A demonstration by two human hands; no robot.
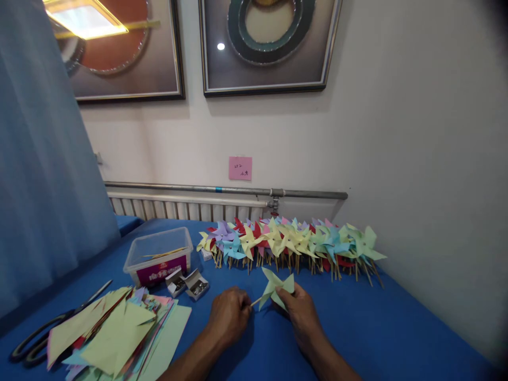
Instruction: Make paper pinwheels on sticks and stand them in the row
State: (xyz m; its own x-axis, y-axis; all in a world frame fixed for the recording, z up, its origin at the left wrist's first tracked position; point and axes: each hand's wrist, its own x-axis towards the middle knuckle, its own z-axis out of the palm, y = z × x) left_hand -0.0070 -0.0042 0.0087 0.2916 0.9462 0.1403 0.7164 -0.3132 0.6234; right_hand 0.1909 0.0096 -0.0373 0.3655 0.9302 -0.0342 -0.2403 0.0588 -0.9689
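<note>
A pale green paper pinwheel (273,287) is held up over the blue table, its blades folded to the middle. My right hand (300,312) is closed on it, the thumb pressing near its centre and the other fingers behind the paper, partly hidden. My left hand (230,313) is wrapped round the thin wooden stick (256,301) that runs up to the pinwheel; only a short length of stick shows. Just beyond my hands stands a long row of finished pinwheels (289,241) in yellow, purple, blue, red and green, on wooden sticks.
Left of my hands lie cut paper sheets (119,338) and black-handled scissors (43,333). Behind them are a clear plastic box (159,254) with sticks and two small open boxes of metal pins (197,284). A radiator pipe (222,189) runs along the wall; a blue curtain (43,148) hangs left.
</note>
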